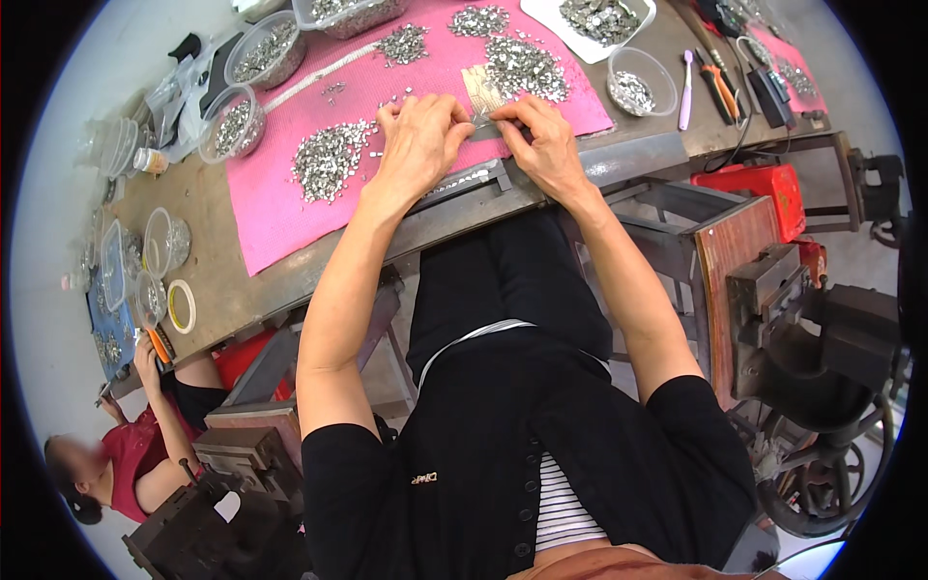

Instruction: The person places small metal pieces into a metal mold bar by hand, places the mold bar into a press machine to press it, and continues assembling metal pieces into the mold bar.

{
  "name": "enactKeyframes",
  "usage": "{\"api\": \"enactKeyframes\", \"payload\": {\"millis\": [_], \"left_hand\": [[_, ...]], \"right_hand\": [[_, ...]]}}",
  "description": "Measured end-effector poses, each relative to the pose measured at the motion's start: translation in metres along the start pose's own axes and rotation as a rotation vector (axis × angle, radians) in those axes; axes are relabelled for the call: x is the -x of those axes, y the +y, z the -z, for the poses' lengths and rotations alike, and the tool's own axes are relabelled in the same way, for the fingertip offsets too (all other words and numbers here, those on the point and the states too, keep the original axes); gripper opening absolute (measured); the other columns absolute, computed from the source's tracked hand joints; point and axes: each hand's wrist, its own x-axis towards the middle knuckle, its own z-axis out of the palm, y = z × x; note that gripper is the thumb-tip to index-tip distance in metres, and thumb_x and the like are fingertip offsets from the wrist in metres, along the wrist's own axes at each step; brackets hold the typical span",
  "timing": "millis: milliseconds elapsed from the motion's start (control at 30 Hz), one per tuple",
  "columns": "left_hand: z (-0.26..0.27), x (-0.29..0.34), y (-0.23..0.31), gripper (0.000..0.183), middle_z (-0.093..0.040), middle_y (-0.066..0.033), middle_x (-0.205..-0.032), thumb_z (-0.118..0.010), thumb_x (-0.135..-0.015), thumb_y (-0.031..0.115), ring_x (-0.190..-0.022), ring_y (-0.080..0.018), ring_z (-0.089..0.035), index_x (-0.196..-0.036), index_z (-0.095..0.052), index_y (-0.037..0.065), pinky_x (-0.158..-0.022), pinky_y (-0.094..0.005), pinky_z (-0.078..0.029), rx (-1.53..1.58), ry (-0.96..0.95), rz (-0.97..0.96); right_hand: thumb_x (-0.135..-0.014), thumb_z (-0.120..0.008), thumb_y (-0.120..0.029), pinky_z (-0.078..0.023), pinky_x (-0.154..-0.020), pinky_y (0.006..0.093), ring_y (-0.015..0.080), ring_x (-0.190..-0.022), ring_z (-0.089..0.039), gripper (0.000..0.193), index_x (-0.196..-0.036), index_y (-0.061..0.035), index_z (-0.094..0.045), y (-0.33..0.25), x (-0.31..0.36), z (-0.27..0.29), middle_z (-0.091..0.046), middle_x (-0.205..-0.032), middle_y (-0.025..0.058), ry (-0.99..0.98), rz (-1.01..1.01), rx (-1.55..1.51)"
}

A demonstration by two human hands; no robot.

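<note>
My left hand (423, 140) and my right hand (544, 145) meet over the near edge of a pink mat (261, 217). Between their pinched fingertips is a small grey metal piece (484, 127); its exact kind is too small to tell. Just beyond lies a tan patch (478, 87) on the mat. A pile of small silvery metal parts (527, 70) spreads beside it, past my right hand. Left of my left hand sits another pile of silvery parts (331, 160), with a few loose bits between. A metal bar (464, 184) runs along the table edge below my wrists.
Clear tubs of parts (265, 48) stand at the back left. A white tray (592, 27) and a round tub (642, 81) are at the back right, near a purple toothbrush (686, 92) and orange-handled pliers (717, 89). A co-worker (145, 454) sits at the left.
</note>
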Motion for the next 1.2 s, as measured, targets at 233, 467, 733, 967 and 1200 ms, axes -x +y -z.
{"api": "enactKeyframes", "payload": {"millis": [233,467,733,967,1200], "left_hand": [[-0.010,-0.006,0.000,0.013,-0.065,-0.0056,-0.090,-0.072,-0.088,0.020,-0.094,-0.0271,-0.058,-0.094,-0.066,0.009,-0.092,-0.0513,-0.033,-0.133,-0.020,-0.044],[-0.009,-0.001,-0.001,0.009,-0.063,-0.0052,-0.093,-0.067,-0.091,0.016,-0.096,-0.0266,-0.056,-0.094,-0.064,0.009,-0.093,-0.0496,-0.032,-0.062,0.026,-0.044],[-0.003,-0.003,-0.002,0.010,-0.062,-0.0042,-0.091,-0.070,-0.090,0.020,-0.095,-0.0249,-0.056,-0.096,-0.067,0.013,-0.094,-0.0490,-0.032,-0.063,0.007,-0.076],[-0.007,-0.013,-0.004,0.011,-0.060,-0.0068,-0.094,-0.068,-0.089,0.015,-0.098,-0.0267,-0.055,-0.097,-0.063,0.009,-0.095,-0.0524,-0.032,-0.146,-0.084,-0.192],[0.014,0.011,0.003,0.007,-0.060,-0.0112,-0.086,-0.062,-0.093,0.006,-0.081,-0.0262,-0.058,-0.096,-0.057,0.002,-0.078,-0.0413,-0.045,0.232,0.042,0.095]], "right_hand": [[-0.086,-0.068,-0.003,-0.048,-0.073,0.0363,0.0261,-0.078,-0.062,0.011,-0.096,-0.0049,-0.072,0.000,0.000,0.001,-0.064,-0.083,0.0080,0.000,-0.004,0.022],[-0.086,-0.067,-0.004,-0.049,-0.072,0.0365,0.0268,-0.077,-0.062,0.011,-0.096,-0.0042,-0.071,-0.001,-0.005,0.002,-0.064,-0.085,0.0091,-0.014,0.034,0.035],[-0.085,-0.069,-0.002,-0.048,-0.071,0.0364,0.0262,-0.077,-0.061,0.012,-0.096,-0.0041,-0.071,-0.005,-0.005,0.004,-0.061,-0.083,0.0090,-0.021,0.059,0.039],[-0.085,-0.070,-0.003,-0.047,-0.072,0.0380,0.0266,-0.079,-0.060,0.010,-0.095,-0.0045,-0.070,-0.002,-0.006,0.008,-0.060,-0.083,0.0084,-0.081,0.126,0.061],[-0.083,-0.075,-0.010,-0.048,-0.074,0.0410,0.0287,-0.085,-0.060,0.013,-0.092,-0.0053,-0.068,0.001,-0.024,0.013,-0.059,-0.085,0.0090,-0.247,0.243,0.121]]}}
